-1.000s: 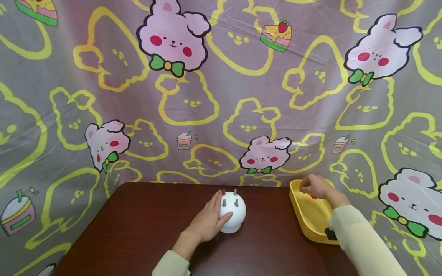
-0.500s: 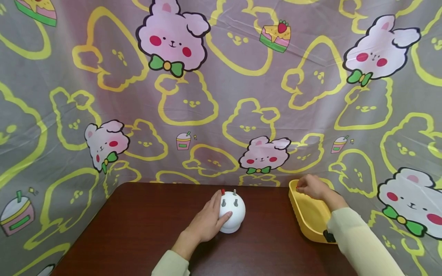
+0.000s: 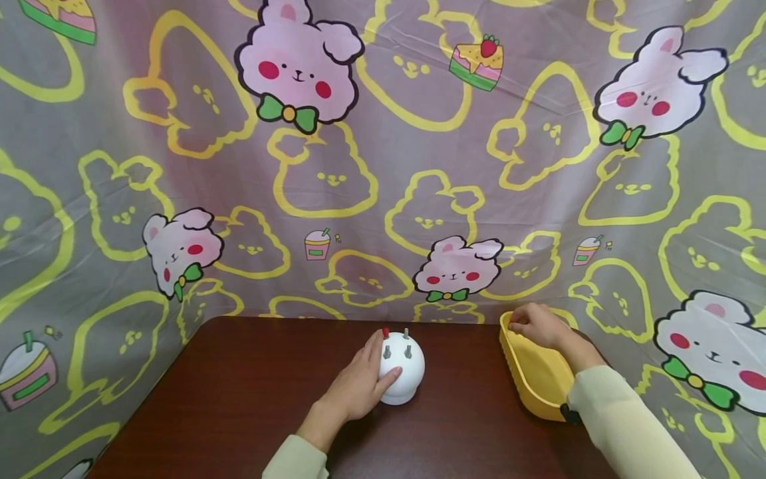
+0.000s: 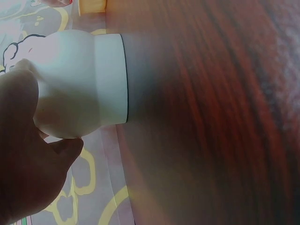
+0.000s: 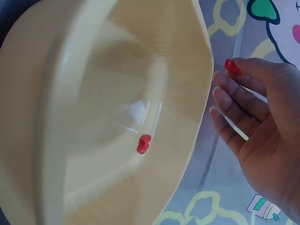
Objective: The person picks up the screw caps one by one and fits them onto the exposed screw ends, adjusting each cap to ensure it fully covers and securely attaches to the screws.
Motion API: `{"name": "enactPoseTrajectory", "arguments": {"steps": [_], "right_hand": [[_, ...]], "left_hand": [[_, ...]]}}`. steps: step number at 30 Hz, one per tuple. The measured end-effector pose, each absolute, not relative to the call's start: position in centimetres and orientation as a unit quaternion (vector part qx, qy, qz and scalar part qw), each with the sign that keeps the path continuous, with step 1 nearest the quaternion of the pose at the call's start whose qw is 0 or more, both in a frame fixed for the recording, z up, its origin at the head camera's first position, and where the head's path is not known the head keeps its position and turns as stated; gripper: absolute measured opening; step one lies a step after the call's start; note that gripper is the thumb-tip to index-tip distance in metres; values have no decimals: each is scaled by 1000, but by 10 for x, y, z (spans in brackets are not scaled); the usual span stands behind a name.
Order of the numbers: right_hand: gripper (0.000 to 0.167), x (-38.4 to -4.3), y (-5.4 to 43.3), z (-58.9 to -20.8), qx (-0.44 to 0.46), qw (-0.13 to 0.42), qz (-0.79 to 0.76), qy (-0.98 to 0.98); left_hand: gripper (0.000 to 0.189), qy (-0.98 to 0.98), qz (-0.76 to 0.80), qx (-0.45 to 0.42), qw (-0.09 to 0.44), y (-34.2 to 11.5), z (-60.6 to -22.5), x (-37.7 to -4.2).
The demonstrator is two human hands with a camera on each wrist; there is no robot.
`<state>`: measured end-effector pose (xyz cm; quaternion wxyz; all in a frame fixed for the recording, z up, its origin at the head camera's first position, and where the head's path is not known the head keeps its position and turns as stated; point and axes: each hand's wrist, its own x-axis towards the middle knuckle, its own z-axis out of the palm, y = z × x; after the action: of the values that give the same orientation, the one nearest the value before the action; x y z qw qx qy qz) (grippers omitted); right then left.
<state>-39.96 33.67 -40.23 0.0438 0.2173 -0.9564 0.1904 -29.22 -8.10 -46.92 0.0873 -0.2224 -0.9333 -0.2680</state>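
A white ball-shaped piece on a short round base (image 3: 407, 379) stands on the table, with grey metal pegs (image 3: 409, 352) on top and a small red cap (image 3: 385, 332) at its back left. My left hand (image 3: 354, 380) holds its left side, thumb across the front; the left wrist view shows thumb and fingertips around the ball (image 4: 70, 84). Above the far end of the yellow tray (image 3: 519, 376), my right hand (image 3: 541, 326) pinches a small red cap (image 5: 232, 66) between thumb and forefinger, other fingers loosely bent. Another red cap (image 5: 143, 144) lies inside the tray.
The dark brown table (image 3: 251, 399) ends at a grey cloth (image 3: 359, 166) printed with yellow outlines and rabbits, hanging behind and at both sides. A black strap piece (image 3: 571, 414) shows by the right sleeve, overlapping the tray's near corner.
My right hand has shifted a little left over the tray's far end, with the red cap held in its fingertips. My left hand and the white ball have stayed in place.
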Motion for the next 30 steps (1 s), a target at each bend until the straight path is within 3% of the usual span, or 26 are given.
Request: {"name": "enactPoseTrajectory", "arguments": {"steps": [16, 30], "right_hand": [[7, -398, 326, -400, 249, 87, 209, -942], [7, -390, 314, -394, 260, 89, 219, -936]], "left_hand": [[87, -932, -271, -223, 89, -81, -468, -292], [86, -933, -270, -222, 90, -81, -466, -291]]}}
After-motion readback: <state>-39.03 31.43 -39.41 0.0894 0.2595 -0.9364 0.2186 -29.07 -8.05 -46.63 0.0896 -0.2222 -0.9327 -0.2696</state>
